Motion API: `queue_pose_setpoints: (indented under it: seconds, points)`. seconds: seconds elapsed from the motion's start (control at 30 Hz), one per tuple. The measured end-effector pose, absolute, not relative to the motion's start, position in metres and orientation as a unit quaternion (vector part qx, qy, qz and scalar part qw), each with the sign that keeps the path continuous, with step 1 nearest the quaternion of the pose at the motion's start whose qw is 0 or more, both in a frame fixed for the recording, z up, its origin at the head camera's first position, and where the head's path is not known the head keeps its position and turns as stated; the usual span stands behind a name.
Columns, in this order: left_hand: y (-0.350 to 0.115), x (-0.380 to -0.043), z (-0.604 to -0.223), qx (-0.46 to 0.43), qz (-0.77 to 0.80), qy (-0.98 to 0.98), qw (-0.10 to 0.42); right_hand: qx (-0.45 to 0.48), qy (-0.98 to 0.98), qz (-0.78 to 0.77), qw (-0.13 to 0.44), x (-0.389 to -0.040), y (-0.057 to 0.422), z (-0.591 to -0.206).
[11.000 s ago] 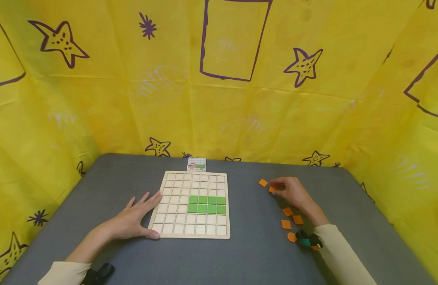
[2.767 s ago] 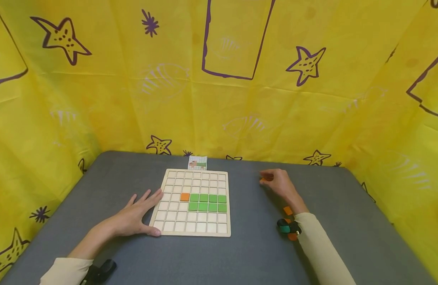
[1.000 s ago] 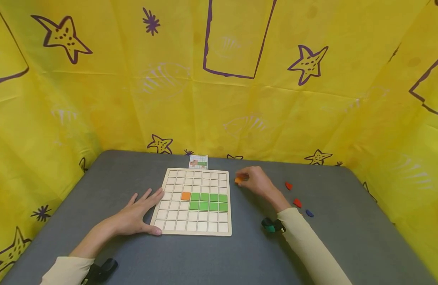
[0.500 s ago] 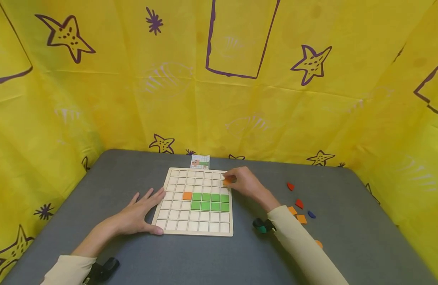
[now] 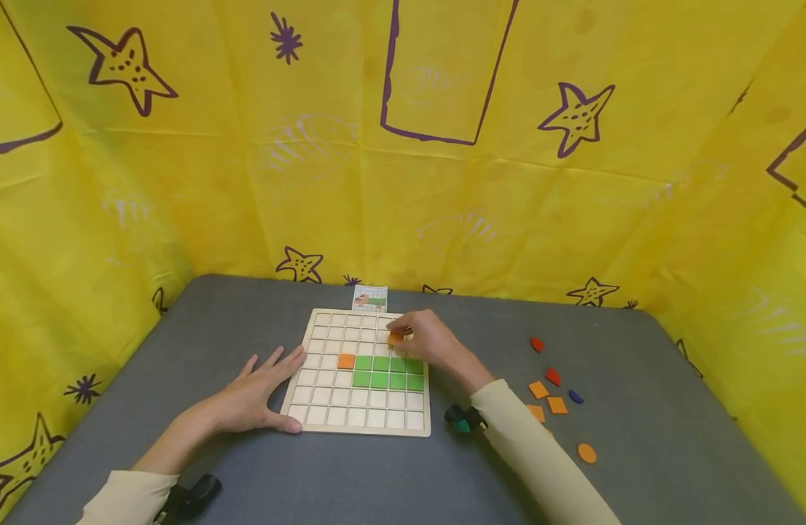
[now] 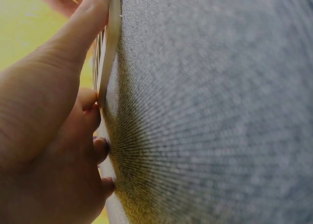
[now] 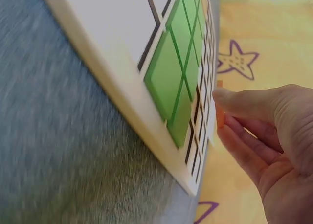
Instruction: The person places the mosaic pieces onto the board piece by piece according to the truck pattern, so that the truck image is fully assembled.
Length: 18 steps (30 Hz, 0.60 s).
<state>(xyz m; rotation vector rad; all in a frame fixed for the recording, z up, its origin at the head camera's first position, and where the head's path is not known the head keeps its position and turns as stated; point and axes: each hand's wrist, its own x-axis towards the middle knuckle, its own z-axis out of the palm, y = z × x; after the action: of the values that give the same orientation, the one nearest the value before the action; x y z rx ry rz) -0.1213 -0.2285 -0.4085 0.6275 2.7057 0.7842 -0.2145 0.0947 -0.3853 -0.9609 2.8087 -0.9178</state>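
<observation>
A wooden grid board (image 5: 357, 430) lies on the grey table, with two rows of green square tiles (image 5: 380, 372) at its right. One orange tile (image 5: 346, 361) sits in the cell left of the upper green row. My left hand (image 5: 248, 401) rests at the board's left side, fingers spread and straight, thumb at the near left corner. Over the upper right of the board, my right hand (image 5: 429, 339) pinches an orange square tile (image 7: 220, 104) between thumb and fingers. In the right wrist view the held tile stands edge-on, above the board's surface.
Loose orange squares (image 5: 557, 405), an orange disc (image 5: 587, 453), two red pieces (image 5: 552, 376) and a blue piece (image 5: 576, 396) lie right of the board. A small printed pattern card (image 5: 370, 298) lies behind the board. A yellow curtain (image 5: 403, 189) rises along the table's back edge.
An orange tile has been set left of the green ones since the oldest frame. My right hand has picked up another and carried it left over the board. My left hand stays put.
</observation>
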Motion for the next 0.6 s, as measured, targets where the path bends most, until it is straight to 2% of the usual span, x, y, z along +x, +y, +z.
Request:
queue_pose_setpoints:
  seconds: [0.6]
  points:
    - [-0.23,-0.121,-0.408,0.217,0.266,0.931,0.125,-0.33,0.889,-0.316,0.037,-0.218,0.054,-0.389]
